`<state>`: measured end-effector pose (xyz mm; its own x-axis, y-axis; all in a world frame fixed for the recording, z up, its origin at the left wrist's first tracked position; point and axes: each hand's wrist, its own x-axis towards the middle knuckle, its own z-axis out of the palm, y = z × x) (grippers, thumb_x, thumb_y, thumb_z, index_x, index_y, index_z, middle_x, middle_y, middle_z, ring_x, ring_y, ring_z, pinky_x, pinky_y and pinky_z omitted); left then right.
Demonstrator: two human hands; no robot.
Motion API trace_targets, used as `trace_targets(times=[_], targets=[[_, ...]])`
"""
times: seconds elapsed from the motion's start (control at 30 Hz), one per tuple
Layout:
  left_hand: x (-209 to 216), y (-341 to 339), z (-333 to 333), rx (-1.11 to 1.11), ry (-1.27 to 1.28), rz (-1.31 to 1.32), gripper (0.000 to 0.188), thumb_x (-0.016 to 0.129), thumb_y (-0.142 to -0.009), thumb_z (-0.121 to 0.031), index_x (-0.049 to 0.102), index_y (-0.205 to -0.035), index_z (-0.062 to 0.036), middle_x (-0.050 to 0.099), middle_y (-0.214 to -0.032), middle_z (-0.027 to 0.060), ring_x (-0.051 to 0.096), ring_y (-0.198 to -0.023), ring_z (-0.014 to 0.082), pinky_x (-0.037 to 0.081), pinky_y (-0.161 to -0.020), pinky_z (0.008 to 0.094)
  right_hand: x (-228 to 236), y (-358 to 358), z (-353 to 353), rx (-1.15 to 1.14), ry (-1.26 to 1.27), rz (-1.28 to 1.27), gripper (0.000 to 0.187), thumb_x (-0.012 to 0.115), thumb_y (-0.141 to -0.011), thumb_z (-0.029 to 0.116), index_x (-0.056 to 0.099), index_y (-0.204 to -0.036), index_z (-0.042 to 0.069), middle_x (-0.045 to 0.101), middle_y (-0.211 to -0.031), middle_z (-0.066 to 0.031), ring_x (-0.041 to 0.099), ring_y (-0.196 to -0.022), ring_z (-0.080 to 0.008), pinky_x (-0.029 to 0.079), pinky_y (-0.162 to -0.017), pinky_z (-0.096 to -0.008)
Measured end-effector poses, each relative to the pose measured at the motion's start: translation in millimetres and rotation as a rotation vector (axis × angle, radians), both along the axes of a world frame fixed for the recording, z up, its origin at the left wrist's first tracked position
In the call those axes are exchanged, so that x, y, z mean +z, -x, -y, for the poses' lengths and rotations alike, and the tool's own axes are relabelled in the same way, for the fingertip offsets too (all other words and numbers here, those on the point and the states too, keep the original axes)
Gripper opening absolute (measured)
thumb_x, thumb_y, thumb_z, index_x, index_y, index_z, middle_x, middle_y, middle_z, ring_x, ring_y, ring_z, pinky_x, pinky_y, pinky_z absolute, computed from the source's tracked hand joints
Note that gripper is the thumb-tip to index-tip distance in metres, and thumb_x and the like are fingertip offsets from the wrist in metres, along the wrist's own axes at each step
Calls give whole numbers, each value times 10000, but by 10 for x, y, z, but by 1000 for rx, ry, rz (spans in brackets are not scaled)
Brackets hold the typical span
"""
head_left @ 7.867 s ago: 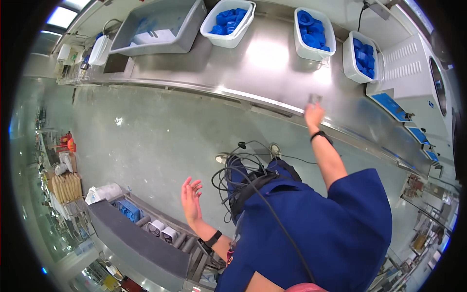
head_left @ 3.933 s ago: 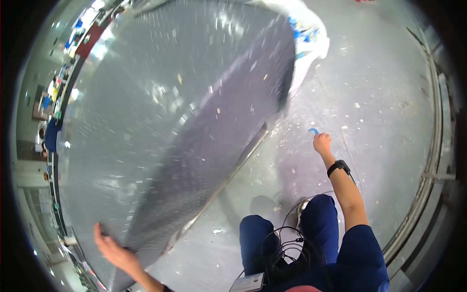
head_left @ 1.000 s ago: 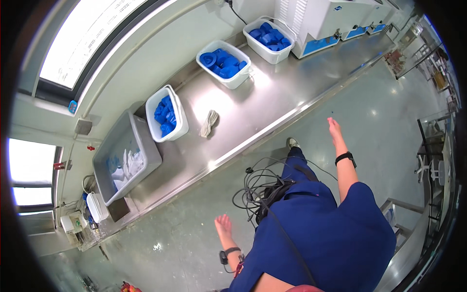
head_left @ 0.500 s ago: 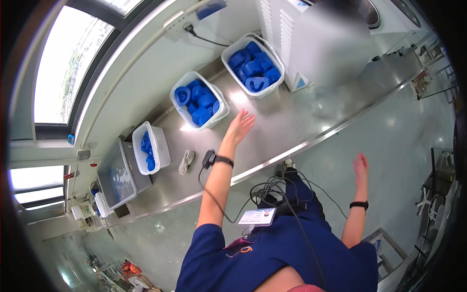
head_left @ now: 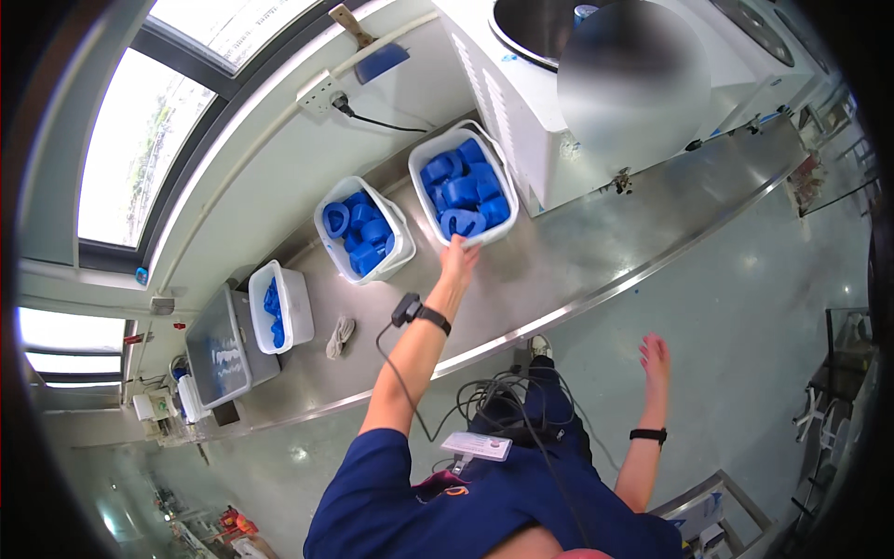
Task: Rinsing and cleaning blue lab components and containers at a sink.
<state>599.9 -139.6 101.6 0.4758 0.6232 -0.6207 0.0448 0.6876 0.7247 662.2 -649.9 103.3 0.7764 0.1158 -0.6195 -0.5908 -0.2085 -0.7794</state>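
My left hand (head_left: 456, 265) is at the near rim of a white plastic tub (head_left: 501, 158) on the steel bench. A fingertip lies over the rim, and the rest of the hand is close against the outer wall, seemingly pinching the edge. Blue rounded pieces (head_left: 461, 191) fill this tub, among them a ring-like one (head_left: 462, 224) right by my fingers. To its left a second white tub (head_left: 402, 250) holds similar blue pieces. My right hand (head_left: 656, 359) hangs out over the floor, fingers extended, holding nothing.
Farther left on the steel bench (head_left: 559, 252) are a third white tub (head_left: 296, 312) with blue pieces, a grey bin (head_left: 231, 377) and a bundled pale cord (head_left: 341, 337). A white machine (head_left: 521, 121) stands beyond the right tub. Dark cables (head_left: 494, 396) hang at my waist.
My left hand has moved from over the bench beside the middle tub to the right tub's near rim. My right hand is lower in view. The whole view has shifted.
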Motion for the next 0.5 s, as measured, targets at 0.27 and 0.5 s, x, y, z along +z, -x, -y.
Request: trace_targets(times=[0.27,0.5], targets=[[637,1500,858,-140,129,-65,283,525,-864,-187,480,-1083,-13,616,-1070,186,658,-979,326,508,-925,428,580,-141,-2162,531,-631,-423,858,463,-900,682,273,-1486,84,486,-1389,-182,503,-1252,-320,396,-1041,-451],[666,2778,887,-218,67,-204,244,520,-870,-158,499,-1081,-38,635,-1001,125,683,-849,234,547,-813,347,738,623,-2842,772,-246,-482,603,678,-867,493,491,-1263,79,637,-1123,-61,666,-935,-188,565,-816,-367]])
